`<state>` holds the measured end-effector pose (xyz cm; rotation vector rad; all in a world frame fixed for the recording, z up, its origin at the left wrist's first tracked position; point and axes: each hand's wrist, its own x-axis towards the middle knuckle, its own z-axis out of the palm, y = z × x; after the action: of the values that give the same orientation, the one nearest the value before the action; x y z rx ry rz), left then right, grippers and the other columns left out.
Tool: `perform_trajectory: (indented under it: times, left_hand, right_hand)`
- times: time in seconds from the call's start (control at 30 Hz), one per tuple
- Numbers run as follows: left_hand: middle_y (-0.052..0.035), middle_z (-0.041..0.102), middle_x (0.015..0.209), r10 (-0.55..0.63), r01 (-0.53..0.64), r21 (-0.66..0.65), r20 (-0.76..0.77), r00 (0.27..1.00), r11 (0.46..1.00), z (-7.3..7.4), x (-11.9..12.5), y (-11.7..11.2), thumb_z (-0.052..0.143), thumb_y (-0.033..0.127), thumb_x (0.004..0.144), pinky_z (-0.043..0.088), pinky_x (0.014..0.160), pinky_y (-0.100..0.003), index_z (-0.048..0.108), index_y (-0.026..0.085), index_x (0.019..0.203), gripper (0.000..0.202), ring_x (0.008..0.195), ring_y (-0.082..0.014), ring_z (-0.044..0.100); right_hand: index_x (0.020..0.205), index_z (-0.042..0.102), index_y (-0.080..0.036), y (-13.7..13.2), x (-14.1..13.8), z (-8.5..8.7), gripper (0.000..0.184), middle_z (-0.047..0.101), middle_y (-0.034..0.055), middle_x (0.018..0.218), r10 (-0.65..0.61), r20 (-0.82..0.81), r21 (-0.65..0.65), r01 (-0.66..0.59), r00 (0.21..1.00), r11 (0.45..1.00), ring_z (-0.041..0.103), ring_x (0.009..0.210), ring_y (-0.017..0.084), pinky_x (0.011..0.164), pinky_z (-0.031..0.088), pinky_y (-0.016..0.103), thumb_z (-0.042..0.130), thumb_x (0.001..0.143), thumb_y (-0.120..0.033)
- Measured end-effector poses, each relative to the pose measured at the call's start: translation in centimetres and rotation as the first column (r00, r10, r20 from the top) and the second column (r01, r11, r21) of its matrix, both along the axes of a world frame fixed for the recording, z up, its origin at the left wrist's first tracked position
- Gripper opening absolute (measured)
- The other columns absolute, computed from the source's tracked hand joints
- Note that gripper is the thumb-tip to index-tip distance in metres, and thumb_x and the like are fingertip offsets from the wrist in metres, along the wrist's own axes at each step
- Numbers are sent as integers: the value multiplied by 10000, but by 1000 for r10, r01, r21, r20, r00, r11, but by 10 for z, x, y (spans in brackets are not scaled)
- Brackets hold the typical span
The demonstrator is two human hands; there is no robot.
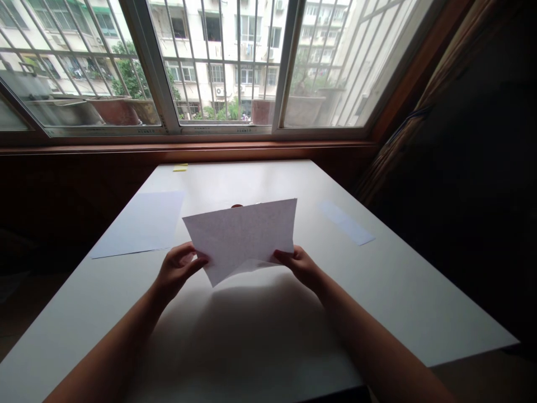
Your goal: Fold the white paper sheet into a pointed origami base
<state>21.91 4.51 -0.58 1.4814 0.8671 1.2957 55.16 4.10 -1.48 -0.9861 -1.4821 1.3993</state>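
Note:
A folded sheet of white paper is held up above the table, tilted towards me, with a pointed corner hanging at its lower left. My left hand pinches its left edge between thumb and fingers. On the right edge, my right hand grips the paper with the thumb on the near side. Behind the paper's top edge a small part of a reddish-brown round thing shows; the rest of it is hidden.
White sheets of paper lie flat at the left of the white table. Translucent pale strips lie at the right. A yellow slip is near the far edge. Beyond stands a barred window, with a curtain at its right.

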Motion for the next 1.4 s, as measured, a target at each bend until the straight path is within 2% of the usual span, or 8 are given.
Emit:
perform_trajectory:
  times: [0.17, 0.37, 0.6, 0.93, 1.07, 1.2, 1.3, 1.4]
  left_hand:
    - [-67, 704, 762, -73, 84, -242, 52, 996, 967, -2, 8, -1, 800, 337, 738, 525, 596, -283, 729, 125, 830, 242, 671, -188, 646]
    - [-58, 702, 714, 13, 21, -380, 86, 996, 925, -5, 17, 8, 810, 352, 725, 483, 576, -237, 731, 124, 794, 252, 625, -150, 625]
    - [-59, 708, 725, -12, 13, -548, 6, 1000, 836, -6, 23, 13, 817, 419, 705, 498, 581, -245, 730, 137, 759, 300, 624, -160, 641]
    - [-137, 739, 855, -156, 102, -595, -40, 987, 798, -5, 22, 14, 773, 440, 742, 560, 700, -348, 734, 121, 821, 331, 763, -252, 702]
    - [-51, 637, 560, -37, -117, -450, -318, 948, 885, -5, 13, 14, 686, 515, 795, 462, 514, -247, 673, 145, 614, 412, 502, -150, 574]
    - [5, 547, 512, 243, -318, -71, -495, 834, 946, 4, 8, 10, 622, 504, 857, 414, 508, -227, 598, 169, 568, 442, 493, -126, 514]
    - [-50, 684, 807, 284, -181, 241, -523, 803, 954, 5, 12, 9, 613, 449, 888, 524, 755, -306, 697, 189, 819, 281, 790, -198, 651]
    - [-106, 617, 1289, 214, 96, 402, -657, 722, 911, -5, 17, 13, 630, 454, 882, 432, 1050, -457, 663, 254, 1187, 367, 1246, -292, 529]
  right_hand:
    - [876, 720, -115, 0, -9, 5, 399, 739, 103, 851, 76, -214, -255, -130, 974, 958, 712, 833, 248, 831, 531, 385, 709, 807, -507]
    - [962, 709, -127, 10, -7, 10, 403, 742, 104, 845, -5, -248, -387, -94, 969, 917, 728, 740, 241, 746, 580, 389, 779, 752, -464]
    - [1143, 664, -186, 23, 0, 4, 542, 729, 62, 920, -173, -183, -325, 107, 968, 940, 682, 736, 189, 646, 538, 277, 833, 683, -419]
    - [1449, 413, -210, 26, 9, 1, 856, 504, -67, 627, -291, 119, -109, 304, 949, 946, 517, 573, 125, 545, 375, 225, 768, 726, -498]
    - [1428, 444, -207, 28, 16, 0, 807, 438, -84, 605, -220, 220, -75, 242, 950, 967, 436, 531, 104, 521, 302, 215, 746, 744, -512]
    - [1411, 467, -205, 27, 20, 1, 787, 417, -84, 605, -135, 297, -63, 161, 945, 985, 425, 543, 107, 529, 301, 222, 746, 742, -511]
    - [1418, 457, -231, 26, 20, 4, 744, 442, -74, 634, -46, 332, -51, 67, 942, 996, 440, 572, 111, 547, 318, 229, 719, 778, -506]
    - [1420, 455, -269, 25, 20, 4, 670, 473, -60, 672, -13, 401, -4, 16, 916, 1000, 475, 612, 123, 593, 372, 245, 672, 828, -495]
